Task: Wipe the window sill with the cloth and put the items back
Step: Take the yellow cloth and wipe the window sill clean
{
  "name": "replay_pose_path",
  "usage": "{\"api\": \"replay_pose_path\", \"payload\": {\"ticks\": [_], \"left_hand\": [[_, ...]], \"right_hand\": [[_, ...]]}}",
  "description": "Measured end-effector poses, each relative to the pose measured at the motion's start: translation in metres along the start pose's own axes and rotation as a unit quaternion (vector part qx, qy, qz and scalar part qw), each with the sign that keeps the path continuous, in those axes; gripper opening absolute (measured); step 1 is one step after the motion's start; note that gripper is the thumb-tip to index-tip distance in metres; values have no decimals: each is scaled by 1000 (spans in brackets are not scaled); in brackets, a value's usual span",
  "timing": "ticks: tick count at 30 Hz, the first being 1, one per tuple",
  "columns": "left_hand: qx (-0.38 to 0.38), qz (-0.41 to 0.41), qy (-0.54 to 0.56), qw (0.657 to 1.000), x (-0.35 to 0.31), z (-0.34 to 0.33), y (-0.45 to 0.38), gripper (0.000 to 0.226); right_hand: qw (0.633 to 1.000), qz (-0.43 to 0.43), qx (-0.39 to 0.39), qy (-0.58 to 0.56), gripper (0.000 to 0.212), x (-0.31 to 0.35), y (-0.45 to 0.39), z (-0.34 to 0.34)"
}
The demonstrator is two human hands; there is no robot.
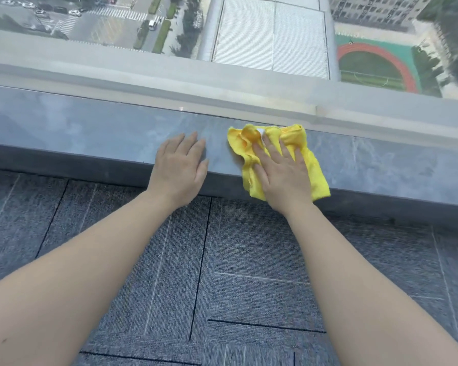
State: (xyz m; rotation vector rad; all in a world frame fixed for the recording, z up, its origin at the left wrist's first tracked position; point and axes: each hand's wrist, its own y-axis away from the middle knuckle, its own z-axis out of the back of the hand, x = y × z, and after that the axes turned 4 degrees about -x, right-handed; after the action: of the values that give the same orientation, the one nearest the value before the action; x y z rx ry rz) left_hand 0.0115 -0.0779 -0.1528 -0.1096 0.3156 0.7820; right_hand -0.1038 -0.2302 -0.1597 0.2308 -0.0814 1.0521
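**Flat hand on yellow cloth at the sill's front edge**

Head view: the grey, stone-like window sill (90, 133) runs as a smooth, faintly veined band across the frame from 9 o'clock to 3 o'clock. Its front edge drops in a dark vertical face to the carpet tiles (236, 286), and its back edge meets the pale window frame (169, 83).

The yellow cloth (299, 143) lies just right of centre, crumpled and soft, with a nubby weave. It spans the sill's whole depth: its far folds touch the frame at 12 o'clock, and its near corner hangs over the front edge toward 5 o'clock.

The right hand (283, 175) lies palm down on the cloth, fingers straight and spread, pressing rather than gripping. The left hand (181, 167) rests flat on bare sill just beside the cloth at its 9 o'clock, fingers extended and close together, holding nothing, its heel over the front edge.

Sill surface lies bare on both sides, toward 9 and 3 o'clock.

The floor is ribbed grey carpet in square tiles with dark seams. Through the glass, rooftops and a red running track (376, 64) lie far below.
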Motion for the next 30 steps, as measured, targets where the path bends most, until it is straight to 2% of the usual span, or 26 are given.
{"api": "replay_pose_path", "payload": {"ticks": [7, 11, 13, 15, 17, 19, 23, 26, 30], "left_hand": [[49, -30, -6, 998, -33, -13, -7, 52], [56, -40, -21, 997, -41, -20, -7, 61], [49, -35, -18, 998, -41, -22, -5, 64], [34, -31, -14, 999, -40, -23, -2, 66], [19, -22, -6, 1000, -40, -23, 0, 72], [15, 1, 8, 1000, -43, -23, 1, 65], [4, 14, 22, 1000, -55, -20, -1, 63], [6, 20, 38, 999, -70, -22, -3, 65], [31, -1, 31, 999, -94, -32, -5, 65]], "right_hand": [[976, -216, -5, -2, 58, -57, 9, 11], [946, -317, -19, -55, 58, -49, -16, 14], [941, -332, -19, -62, 58, -39, -27, 13], [952, -299, -22, -52, 57, -26, -31, 9], [977, -209, -25, -25, 55, -16, -25, 4], [995, -99, -24, -6, 53, -16, -15, 2], [1000, 21, -8, -4, 50, -41, 2, 7], [999, 32, -2, 7, 49, -68, 17, 10], [999, -43, -5, 8, 50, -109, 38, 14]]}}
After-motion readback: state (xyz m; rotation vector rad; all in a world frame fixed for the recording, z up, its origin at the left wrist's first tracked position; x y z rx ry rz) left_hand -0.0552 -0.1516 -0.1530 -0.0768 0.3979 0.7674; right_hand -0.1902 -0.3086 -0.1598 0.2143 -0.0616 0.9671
